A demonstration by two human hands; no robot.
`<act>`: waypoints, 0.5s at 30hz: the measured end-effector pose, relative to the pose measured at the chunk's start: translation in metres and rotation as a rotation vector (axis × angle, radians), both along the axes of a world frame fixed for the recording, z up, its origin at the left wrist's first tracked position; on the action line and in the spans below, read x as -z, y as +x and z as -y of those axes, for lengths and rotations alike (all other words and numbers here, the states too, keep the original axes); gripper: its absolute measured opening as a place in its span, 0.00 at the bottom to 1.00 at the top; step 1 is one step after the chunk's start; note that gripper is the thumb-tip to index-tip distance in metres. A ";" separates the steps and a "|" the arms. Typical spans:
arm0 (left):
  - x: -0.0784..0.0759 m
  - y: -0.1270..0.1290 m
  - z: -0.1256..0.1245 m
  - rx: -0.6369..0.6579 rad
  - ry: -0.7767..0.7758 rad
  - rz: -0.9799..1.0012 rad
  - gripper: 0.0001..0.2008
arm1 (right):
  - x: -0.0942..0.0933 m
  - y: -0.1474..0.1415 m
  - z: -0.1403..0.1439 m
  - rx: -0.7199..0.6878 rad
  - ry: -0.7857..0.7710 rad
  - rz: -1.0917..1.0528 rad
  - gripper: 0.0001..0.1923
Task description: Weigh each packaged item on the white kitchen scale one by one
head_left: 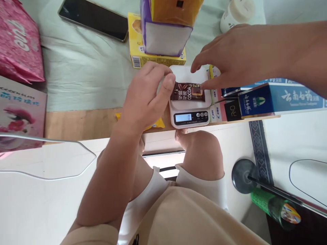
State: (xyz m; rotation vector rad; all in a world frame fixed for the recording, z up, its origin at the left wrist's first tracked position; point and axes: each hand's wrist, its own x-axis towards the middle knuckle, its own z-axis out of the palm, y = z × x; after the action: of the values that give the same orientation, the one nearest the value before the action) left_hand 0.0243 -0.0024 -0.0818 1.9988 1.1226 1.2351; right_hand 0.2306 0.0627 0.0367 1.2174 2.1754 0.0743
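A brown cocoa snack packet [188,92] lies flat on a white digital kitchen scale [190,74], whose small display [183,117] is lit. At the packet's left end is my left hand [150,92], fingers curved and thumb apart from them; I cannot tell whether it touches the wrapper. My right hand [224,56] hovers over the scale's right side with thumb and fingers spread, the thumb tip close to the packet's right end. Neither hand grips anything. Part of a yellow packet [157,124] shows under my left wrist, mostly hidden.
Behind the scale, a purple-wrapped pack [166,39] stands on a yellow box [135,44]. A phone [93,18] lies at the back left, near a pink bag [20,42]. Blue boxes [283,98] line the right, with a white jar [236,15] behind.
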 end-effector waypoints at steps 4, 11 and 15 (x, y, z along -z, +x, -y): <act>-0.002 0.008 -0.010 -0.025 -0.022 0.058 0.35 | 0.007 0.013 -0.007 0.023 -0.040 -0.113 0.27; 0.002 0.015 -0.020 -0.002 0.012 0.102 0.36 | 0.007 -0.019 0.003 -0.056 -0.014 -0.040 0.39; 0.003 0.016 -0.018 0.002 0.030 0.146 0.34 | 0.011 -0.036 0.007 -0.104 -0.097 0.036 0.38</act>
State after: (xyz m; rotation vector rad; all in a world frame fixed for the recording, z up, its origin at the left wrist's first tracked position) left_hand 0.0408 0.0160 -0.0849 1.8969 1.0367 1.3803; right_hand 0.1948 0.0559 0.0253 1.0410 2.1836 0.0336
